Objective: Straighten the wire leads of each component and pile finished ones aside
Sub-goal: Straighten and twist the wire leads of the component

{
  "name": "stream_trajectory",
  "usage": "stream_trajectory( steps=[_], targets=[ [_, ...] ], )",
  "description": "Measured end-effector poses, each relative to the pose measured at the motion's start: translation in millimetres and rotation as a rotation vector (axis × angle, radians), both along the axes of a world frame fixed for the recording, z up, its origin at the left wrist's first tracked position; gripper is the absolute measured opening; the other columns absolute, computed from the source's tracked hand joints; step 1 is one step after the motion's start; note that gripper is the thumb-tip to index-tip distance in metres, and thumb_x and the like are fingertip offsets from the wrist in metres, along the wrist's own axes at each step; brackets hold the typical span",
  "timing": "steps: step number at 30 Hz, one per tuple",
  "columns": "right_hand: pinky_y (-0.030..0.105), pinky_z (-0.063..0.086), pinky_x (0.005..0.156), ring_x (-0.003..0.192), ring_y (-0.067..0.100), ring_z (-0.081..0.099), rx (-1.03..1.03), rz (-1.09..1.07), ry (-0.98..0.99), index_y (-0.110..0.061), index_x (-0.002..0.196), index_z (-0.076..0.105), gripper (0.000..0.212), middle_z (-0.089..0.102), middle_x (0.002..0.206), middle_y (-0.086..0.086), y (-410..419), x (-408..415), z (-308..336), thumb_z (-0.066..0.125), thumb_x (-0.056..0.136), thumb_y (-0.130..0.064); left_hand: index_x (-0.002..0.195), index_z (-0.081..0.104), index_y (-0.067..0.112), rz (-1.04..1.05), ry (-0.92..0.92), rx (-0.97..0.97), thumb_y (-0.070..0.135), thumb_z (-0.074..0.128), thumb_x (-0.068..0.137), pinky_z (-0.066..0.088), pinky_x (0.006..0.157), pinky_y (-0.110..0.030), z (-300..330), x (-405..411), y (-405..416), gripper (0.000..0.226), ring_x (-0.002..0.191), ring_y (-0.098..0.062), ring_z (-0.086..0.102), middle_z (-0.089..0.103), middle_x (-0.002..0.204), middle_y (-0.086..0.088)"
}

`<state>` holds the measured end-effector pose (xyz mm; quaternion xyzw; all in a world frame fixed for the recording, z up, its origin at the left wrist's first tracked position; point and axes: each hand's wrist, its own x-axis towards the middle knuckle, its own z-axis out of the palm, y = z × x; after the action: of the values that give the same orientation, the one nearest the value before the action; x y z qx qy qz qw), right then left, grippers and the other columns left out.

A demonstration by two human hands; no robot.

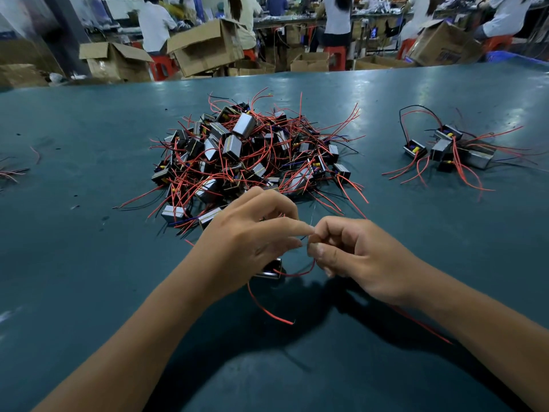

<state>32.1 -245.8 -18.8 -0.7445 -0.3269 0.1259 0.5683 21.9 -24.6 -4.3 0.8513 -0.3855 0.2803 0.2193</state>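
Nearest the lens: two bare forearms over the dark teal table mat (89, 263), converging on the work. Fingertips of left hand (252, 233) and right hand (353, 254) meeting tip to tip, each pinching the same thin wire lead (309, 233), thumb against forefinger, remaining fingers curled loosely. Just below the left palm, partly hidden: the small black-and-silver boxy component (271, 270) in hand, resting on or just above the mat; contact not clear. Trailing from it, a red insulated lead (267, 310) curling toward the camera, and another running off under the right wrist.

Likely handling: component light but dense for its size, rigid, easy to steady under the palm. Leads soft, springy, holding a bend; bare tips fine and probably easy to kink or snap at the root. Best taken close to the body with one pinch and drawn outward through the other, gently, not jerked.

Further out, mid-table: large tangled heap of unprocessed components (246, 156), red and black wires bristling. Well apart to the right: smaller pile of finished ones (448, 150). Far left edge: a few stray wires. Beyond the table: cardboard boxes, seated workers, blurred.
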Motion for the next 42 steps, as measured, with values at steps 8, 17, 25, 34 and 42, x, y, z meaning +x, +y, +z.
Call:
stream_trajectory(
  steps=[8, 17, 25, 34, 42],
  targets=[
    [0.015, 0.041, 0.061, 0.058, 0.004, 0.051, -0.008, 0.03, -0.001, -0.012, 0.086, 0.056, 0.012, 0.057, 0.064, -0.008, -0.7, 1.2, -1.2, 0.057, 0.098, -0.009, 0.1, 0.08, 0.015, -0.004, -0.071, 0.098, 0.026, 0.066, 0.096, 0.046, 0.067, -0.035, 3.9, -0.3, 0.5, 0.017, 0.077, -0.025, 0.053, 0.066, 0.094, -0.006],
    [0.011, 0.04, 0.058, 0.055, 0.0, 0.053, -0.008, 0.0, -0.001, -0.01, 0.088, 0.059, 0.008, 0.061, 0.061, -0.006, -0.9, 0.8, -2.3, 0.06, 0.096, -0.012, 0.091, 0.078, 0.015, -0.019, -0.108, 0.138, 0.027, 0.062, 0.099, 0.047, 0.063, -0.041, 1.4, 1.1, 2.2, 0.021, 0.077, -0.028, 0.056, 0.065, 0.093, -0.005],
    [0.016, 0.044, 0.061, 0.058, 0.004, 0.057, 0.004, -0.073, -0.09, -0.013, 0.088, 0.059, 0.012, 0.062, 0.064, -0.007, 0.3, -3.1, -5.6, 0.061, 0.095, -0.023, 0.082, 0.072, 0.012, -0.032, 0.476, -0.186, 0.029, 0.068, 0.093, 0.045, 0.065, -0.028, 0.2, -7.7, -6.7, 0.02, 0.07, -0.011, 0.055, 0.06, 0.075, 0.008],
    [0.015, 0.038, 0.055, 0.053, 0.002, 0.05, -0.011, -0.186, -0.134, -0.021, 0.085, 0.058, 0.011, 0.062, 0.06, -0.007, 2.0, -1.3, -6.8, 0.057, 0.094, -0.027, 0.079, 0.079, 0.02, 0.102, 0.857, -0.521, 0.027, 0.073, 0.091, 0.035, 0.053, -0.022, 0.8, -16.0, -15.1, 0.015, 0.055, -0.01, 0.046, 0.063, 0.062, 0.003],
    [0.01, 0.036, 0.052, 0.048, 0.0, 0.048, 0.012, -0.128, -0.055, -0.014, 0.084, 0.057, 0.014, 0.059, 0.057, -0.007, 0.0, 1.5, -4.0, 0.059, 0.098, -0.012, 0.098, 0.078, 0.008, 0.029, 0.11, -0.095, 0.005, 0.074, 0.088, 0.052, 0.075, -0.037, 0.7, -6.2, 0.1, 0.011, 0.086, -0.022, 0.063, 0.066, 0.094, -0.003]
  ],
)
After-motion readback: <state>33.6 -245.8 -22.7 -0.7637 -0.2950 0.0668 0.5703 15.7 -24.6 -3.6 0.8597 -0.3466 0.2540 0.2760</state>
